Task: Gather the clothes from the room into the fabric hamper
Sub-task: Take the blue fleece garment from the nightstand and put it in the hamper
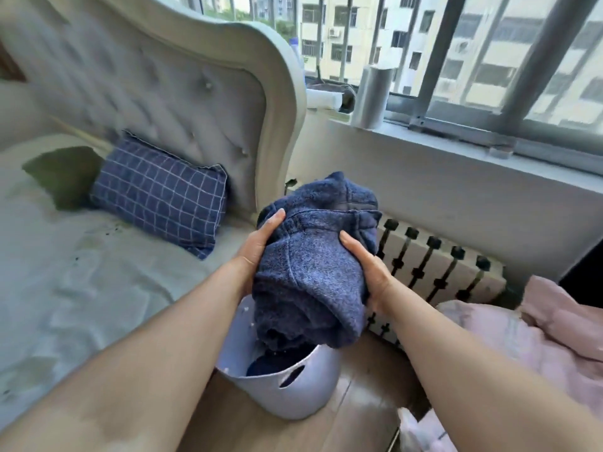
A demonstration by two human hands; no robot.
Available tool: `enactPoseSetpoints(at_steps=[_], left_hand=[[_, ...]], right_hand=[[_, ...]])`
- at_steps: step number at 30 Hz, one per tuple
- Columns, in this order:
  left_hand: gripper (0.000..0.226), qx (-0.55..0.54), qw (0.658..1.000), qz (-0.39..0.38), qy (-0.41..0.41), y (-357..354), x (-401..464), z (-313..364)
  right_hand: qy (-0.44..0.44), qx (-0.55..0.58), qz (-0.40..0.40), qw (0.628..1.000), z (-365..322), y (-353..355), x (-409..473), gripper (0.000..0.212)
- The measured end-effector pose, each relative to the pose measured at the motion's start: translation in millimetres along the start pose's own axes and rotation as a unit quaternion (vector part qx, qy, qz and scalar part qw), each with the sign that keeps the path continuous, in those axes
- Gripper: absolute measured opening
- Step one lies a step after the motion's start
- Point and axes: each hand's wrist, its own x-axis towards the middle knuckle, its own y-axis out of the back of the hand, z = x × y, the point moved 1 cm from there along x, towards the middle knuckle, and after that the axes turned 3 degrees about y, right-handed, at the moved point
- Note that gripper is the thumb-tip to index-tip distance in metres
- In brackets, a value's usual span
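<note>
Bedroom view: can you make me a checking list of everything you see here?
Surface: wooden floor beside the bed.
Job's things: blue knit garment held above the lavender hamper; something dark already inside.
Clutter: checked pillow, green item on bed, pink bedding at right.
Hands: left hand and right hand grip the garment's sides.
Cables: nothing seen.
Surroundings: radiator, barred window, tufted headboard.

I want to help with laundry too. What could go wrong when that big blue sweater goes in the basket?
The bulky blue sweater looks wider than the hamper opening, so part may drape over the rim or slide onto the floor. Dark clothing already lies inside, leaving less room. Pushing down hard with the left hand and right hand might tip the soft hamper.
</note>
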Motion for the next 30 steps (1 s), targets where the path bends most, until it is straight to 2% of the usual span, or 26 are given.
enactPoseSetpoints(at_steps=[4, 8, 10, 12, 15, 16, 18, 20, 21, 23, 24, 25, 26, 28, 30], left_hand=[[0.092, 0.009, 0.998, 0.056, 0.011, 53, 66, -25], [0.099, 0.029, 0.993, 0.099, 0.05, 95, 121, -64], [0.101, 0.031, 0.99, 0.118, 0.063, 114, 148, -86], [0.103, 0.035, 0.99, 0.111, 0.085, 126, 166, -109], [0.109, 0.034, 0.989, 0.111, 0.095, 133, 180, -134], [0.107, 0.044, 0.989, 0.111, 0.089, 133, 181, -138], [0.096, 0.074, 0.987, 0.109, 0.089, 135, 182, -146], [0.072, 0.094, 0.985, 0.106, 0.095, 137, 186, -153], [0.077, 0.104, 0.984, 0.103, 0.1, 139, 189, -158], [0.118, 0.113, 0.982, 0.105, 0.11, 150, 203, -171], [0.13, 0.103, 0.984, 0.099, 0.107, 152, 205, -170], [0.13, 0.097, 0.984, 0.101, 0.108, 152, 202, -166], [0.118, 0.101, 0.984, 0.098, 0.111, 139, 185, -150], [0.081, 0.109, 0.983, 0.099, 0.113, 131, 169, -134], [0.074, 0.128, 0.981, 0.102, 0.106, 135, 160, -126]], right_hand=[[-0.054, 0.018, -0.01, 0.998, 45, -9, 64, 0.09], [-0.094, 0.03, -0.009, 0.995, 94, -3, 105, 0.081], [-0.114, 0.038, -0.002, 0.993, 123, 0, 126, 0.083], [-0.128, 0.046, 0.011, 0.991, 150, 3, 139, 0.085], [-0.164, 0.046, 0.047, 0.984, 181, 12, 152, 0.074], [-0.181, 0.034, 0.063, 0.981, 189, 16, 154, 0.076], [-0.237, -0.007, 0.084, 0.968, 201, 19, 159, 0.096], [-0.301, -0.051, 0.1, 0.947, 209, 22, 160, 0.113], [-0.31, -0.074, 0.102, 0.942, 210, 23, 161, 0.111], [-0.298, -0.112, 0.118, 0.94, 207, 22, 164, 0.102], [-0.291, -0.125, 0.12, 0.941, 205, 19, 165, 0.102], [-0.286, -0.135, 0.119, 0.941, 202, 16, 165, 0.103], [-0.28, -0.142, 0.117, 0.942, 200, 13, 166, 0.103], [-0.265, -0.153, 0.111, 0.945, 196, 2, 166, 0.098], [-0.242, -0.171, 0.098, 0.95, 190, -14, 167, 0.087]])
